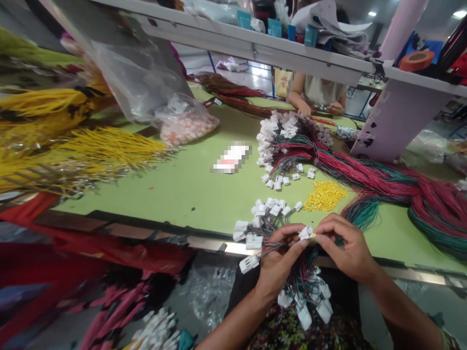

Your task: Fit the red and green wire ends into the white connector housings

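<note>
My left hand [279, 260] pinches a small white plastic connector [305, 233] at the near edge of the green table [197, 187]. It also holds a bunch of red and green wires with white connectors [302, 294] hanging below it. My right hand [345, 245] is closed in a pinch against the connector's right end, on a tiny yellow piece. More white connectors on wires [264, 218] lie on the table just left of my hands. A small heap of yellow pieces [324, 196] sits just beyond them.
A long bundle of red and green wires [386, 182] with white connectors runs across the right of the table. Yellow wire bundles [73, 150] and plastic bags [186, 124] are on the left. Another person [317, 97] works at the far side, under a shelf [255, 46].
</note>
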The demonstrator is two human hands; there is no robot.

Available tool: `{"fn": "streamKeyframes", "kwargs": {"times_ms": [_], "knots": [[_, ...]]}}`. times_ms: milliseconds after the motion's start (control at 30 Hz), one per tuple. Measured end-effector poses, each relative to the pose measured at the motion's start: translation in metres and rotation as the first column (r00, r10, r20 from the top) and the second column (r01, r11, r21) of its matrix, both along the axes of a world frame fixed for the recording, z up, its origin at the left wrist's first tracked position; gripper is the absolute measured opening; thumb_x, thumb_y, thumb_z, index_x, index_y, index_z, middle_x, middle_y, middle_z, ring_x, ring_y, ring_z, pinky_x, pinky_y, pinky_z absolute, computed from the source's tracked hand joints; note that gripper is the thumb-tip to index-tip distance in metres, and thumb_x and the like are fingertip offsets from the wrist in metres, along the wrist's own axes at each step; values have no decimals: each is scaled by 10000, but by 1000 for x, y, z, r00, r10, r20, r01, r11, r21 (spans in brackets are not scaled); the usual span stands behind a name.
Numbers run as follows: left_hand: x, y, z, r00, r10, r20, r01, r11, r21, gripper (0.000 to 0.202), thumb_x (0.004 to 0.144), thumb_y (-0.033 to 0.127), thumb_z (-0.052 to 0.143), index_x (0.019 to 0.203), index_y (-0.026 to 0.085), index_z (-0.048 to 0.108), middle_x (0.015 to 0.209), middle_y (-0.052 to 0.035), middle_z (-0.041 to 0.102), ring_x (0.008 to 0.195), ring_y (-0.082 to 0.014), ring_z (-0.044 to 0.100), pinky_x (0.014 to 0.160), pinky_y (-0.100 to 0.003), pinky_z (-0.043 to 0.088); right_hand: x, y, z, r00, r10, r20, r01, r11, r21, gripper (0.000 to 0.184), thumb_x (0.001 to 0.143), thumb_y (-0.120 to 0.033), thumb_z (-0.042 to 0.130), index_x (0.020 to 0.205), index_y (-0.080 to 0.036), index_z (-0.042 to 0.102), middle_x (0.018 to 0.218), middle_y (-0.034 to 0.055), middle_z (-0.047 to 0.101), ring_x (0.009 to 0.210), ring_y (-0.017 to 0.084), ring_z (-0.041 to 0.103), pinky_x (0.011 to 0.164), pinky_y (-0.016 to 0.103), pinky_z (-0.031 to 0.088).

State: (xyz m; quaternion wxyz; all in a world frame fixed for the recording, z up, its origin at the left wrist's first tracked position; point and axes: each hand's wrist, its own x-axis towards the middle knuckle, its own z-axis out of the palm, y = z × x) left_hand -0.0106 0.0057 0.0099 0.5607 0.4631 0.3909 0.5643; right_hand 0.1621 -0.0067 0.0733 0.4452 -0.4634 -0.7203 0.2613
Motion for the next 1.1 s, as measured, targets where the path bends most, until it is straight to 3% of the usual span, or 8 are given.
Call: {"fn": "streamKeyframes", "kwargs": {"times_ms": [167,467,700,800,1100], "knots": [[2,-1,-4,999,14,-29,-11,996,88,164,775,242,813,938,230,793,958,-49,798,891,-205,745,832,-318,610,-4,-6,0,998,-5,68,-4,990,138,136,962,-147,604,993,-218,716,883,43,673,836,182,656,747,311,556],[3,-1,-1,996,60,-60,-47,979,196,138,778,195,799,908,241,799,928,-52,806,905,-215,755,843,-363,632,-2,-8,0,995,-19,98,-1,981,195,191,947,-117,612,1015,-231,749,890,48,677,820,181,668,724,308,571],[4,-1,2,996,61,-59,-48,977,209,143,784,168,797,906,243,805,911,-45,808,877,-202,758,813,-339,632,-2,-6,-6,994,-57,-90,50,996,-72,65,928,-246,697,920,-217,754,836,20,697,743,152,652,652,260,548],[4,0,1,996,68,-50,-54,970,237,167,780,144,799,908,251,809,906,-34,810,871,-190,758,815,-318,627,-3,-4,-11,974,-76,-215,34,980,-196,109,905,-313,729,903,-206,749,832,17,709,742,148,672,657,252,565],[6,1,0,992,108,-64,-79,934,350,229,785,72,774,926,248,812,901,-26,815,864,-179,766,797,-289,631,-3,-2,-16,909,-140,-392,-8,936,-353,227,804,-402,823,849,-192,748,781,13,742,699,142,696,655,241,592]]}}
